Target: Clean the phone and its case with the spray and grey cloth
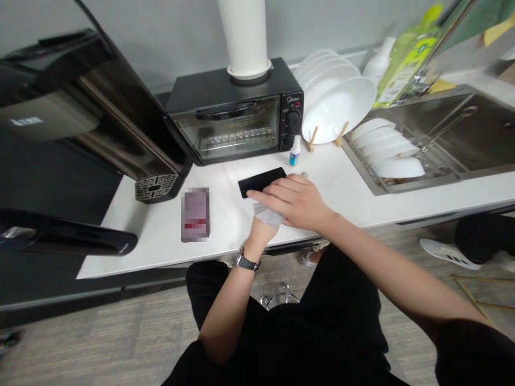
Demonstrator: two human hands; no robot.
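A black smartphone [259, 181] is held low over the counter, its near part covered by my hands. My left hand [262, 230], with a watch on the wrist, supports it from the near side; its fingers are mostly hidden under the cloth and my other hand. Across the phone lies my right hand [295, 198], closed over a thin pale grey cloth [268, 214], with the index finger reaching along the screen. A small white spray bottle [295, 153] with a blue label stands behind the phone. To the left, a blurred purplish flat item [195, 214] lies on the counter.
A black toaster oven [237, 128] carries a white pot [246, 37]. White plates [338, 107] stand on a rack beside it. The sink [442, 134] holds several bowls [388, 153]. A large dark machine [104, 107] occupies the left, with a dark cylindrical object [68, 234] at the counter's edge.
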